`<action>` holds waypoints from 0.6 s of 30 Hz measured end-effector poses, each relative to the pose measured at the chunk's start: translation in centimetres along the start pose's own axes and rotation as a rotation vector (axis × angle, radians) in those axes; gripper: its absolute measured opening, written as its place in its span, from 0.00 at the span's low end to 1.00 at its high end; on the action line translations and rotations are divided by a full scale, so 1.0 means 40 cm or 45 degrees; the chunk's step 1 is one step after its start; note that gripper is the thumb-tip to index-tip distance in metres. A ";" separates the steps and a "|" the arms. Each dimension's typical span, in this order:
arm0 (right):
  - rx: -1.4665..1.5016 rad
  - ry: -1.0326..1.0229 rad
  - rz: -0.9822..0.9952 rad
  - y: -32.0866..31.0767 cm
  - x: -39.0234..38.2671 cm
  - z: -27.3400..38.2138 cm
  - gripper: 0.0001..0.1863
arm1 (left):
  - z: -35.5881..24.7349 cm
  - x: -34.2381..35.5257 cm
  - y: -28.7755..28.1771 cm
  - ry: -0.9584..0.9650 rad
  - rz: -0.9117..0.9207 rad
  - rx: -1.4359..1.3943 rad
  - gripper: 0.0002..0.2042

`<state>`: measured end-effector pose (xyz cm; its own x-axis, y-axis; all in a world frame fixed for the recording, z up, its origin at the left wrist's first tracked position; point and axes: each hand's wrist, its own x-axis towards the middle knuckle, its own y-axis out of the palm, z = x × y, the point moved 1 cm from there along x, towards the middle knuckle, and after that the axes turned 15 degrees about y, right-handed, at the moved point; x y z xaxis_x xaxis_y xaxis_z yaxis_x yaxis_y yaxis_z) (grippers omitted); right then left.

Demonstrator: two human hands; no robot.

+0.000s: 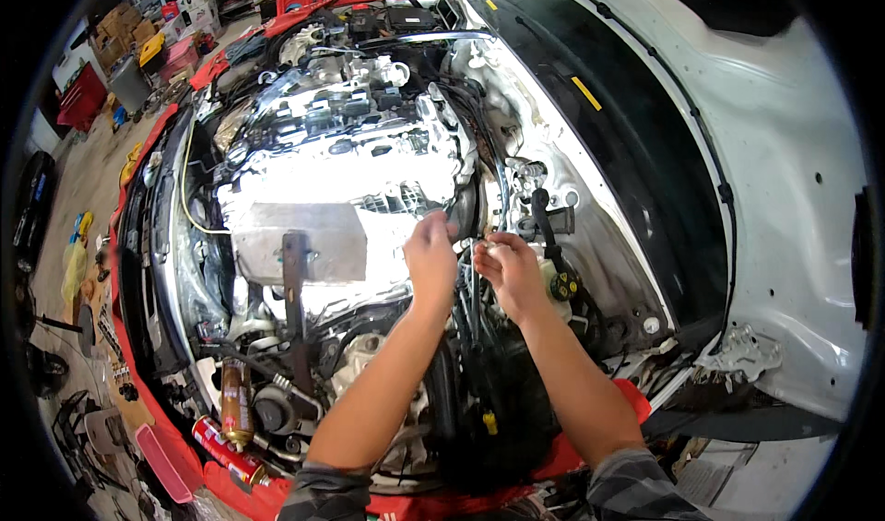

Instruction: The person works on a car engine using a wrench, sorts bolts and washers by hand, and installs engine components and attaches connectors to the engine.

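My left hand is over the middle of an open car engine bay, its fingers curled together beside a black hose. Just right of it, my right hand has thumb and fingertips pinched together. Whatever either hand holds is too small or hidden to name. Both hands are close to each other but apart, above dark hoses and cables. The engine lies ahead and to the left, partly washed out by glare. A metal panel with a rusty flat bar rests over it, bright light around its edges.
Right of my hands sits a reservoir with a yellow-marked cap. A gold spray can and a red spray can lie at the lower left. Red covers edge the bay. The raised white hood fills the right side.
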<state>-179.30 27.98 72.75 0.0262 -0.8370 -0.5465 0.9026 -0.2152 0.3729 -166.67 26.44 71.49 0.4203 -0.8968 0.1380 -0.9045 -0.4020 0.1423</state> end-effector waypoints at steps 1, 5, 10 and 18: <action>0.089 0.119 -0.028 -0.006 0.084 -0.002 0.09 | 0.013 0.053 0.041 -0.183 -0.084 -0.102 0.15; 0.090 0.092 -0.065 0.001 0.341 0.005 0.14 | 0.217 0.259 0.164 -0.475 -0.296 -0.002 0.15; -0.755 -0.519 -0.583 -0.008 0.585 -0.019 0.07 | 0.446 0.425 0.263 -0.547 -0.428 0.487 0.22; -1.356 -0.660 -0.741 0.021 0.641 0.018 0.09 | 0.499 0.443 0.227 -0.317 -0.174 0.370 0.22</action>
<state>-178.19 5.99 59.60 -0.4301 -0.9027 0.0119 0.6262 -0.3078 -0.7163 -168.89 3.21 55.65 0.5398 -0.8346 -0.1095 -0.8394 -0.5238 -0.1453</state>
